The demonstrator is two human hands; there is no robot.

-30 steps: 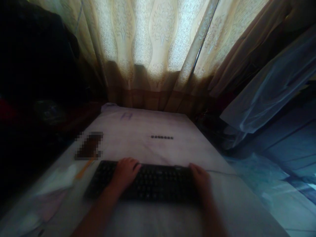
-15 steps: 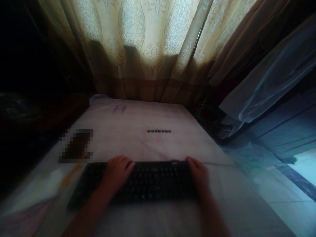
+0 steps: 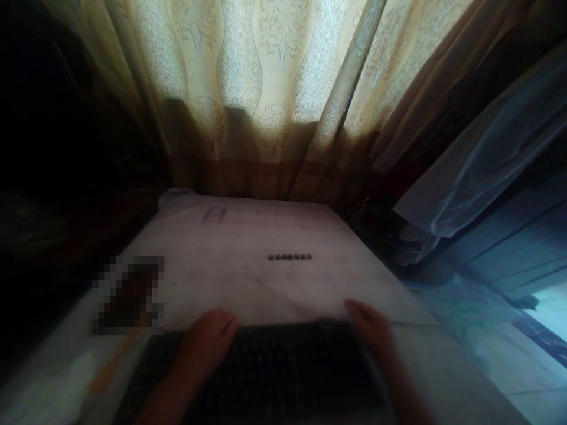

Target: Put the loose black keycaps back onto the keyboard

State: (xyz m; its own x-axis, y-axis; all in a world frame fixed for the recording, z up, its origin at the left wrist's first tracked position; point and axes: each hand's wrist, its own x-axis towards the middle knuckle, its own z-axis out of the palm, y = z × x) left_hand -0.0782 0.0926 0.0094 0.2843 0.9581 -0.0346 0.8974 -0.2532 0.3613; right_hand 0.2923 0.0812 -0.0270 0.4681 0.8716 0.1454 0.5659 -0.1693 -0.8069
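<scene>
A black keyboard (image 3: 283, 372) lies on the cloth-covered surface in front of me, its near side cut off by the picture's lower edge. My left hand (image 3: 210, 336) rests over its back left part, fingers bent around the back edge and thumb close to them. At the back right corner is my right hand (image 3: 370, 324), blurred, with its fingers stretched forward past the edge; whether it touches the keyboard I cannot tell. Beyond the hands, several small dark keycap-like pieces (image 3: 290, 257) stand in a straight row.
Pale cloth (image 3: 248, 230) covers the surface and bears a purple H-shaped mark (image 3: 215, 215). To the left lie a pixelated dark item (image 3: 128, 295), an orange strip (image 3: 115, 357) and something whitish (image 3: 66, 383). A patterned curtain (image 3: 279, 88) hangs behind; translucent sheeting (image 3: 460, 183) hangs on the right.
The view has tilted up, so everything sits lower in the picture. My right hand has lifted slightly at the keyboard's corner. My left hand stays on the keyboard.
</scene>
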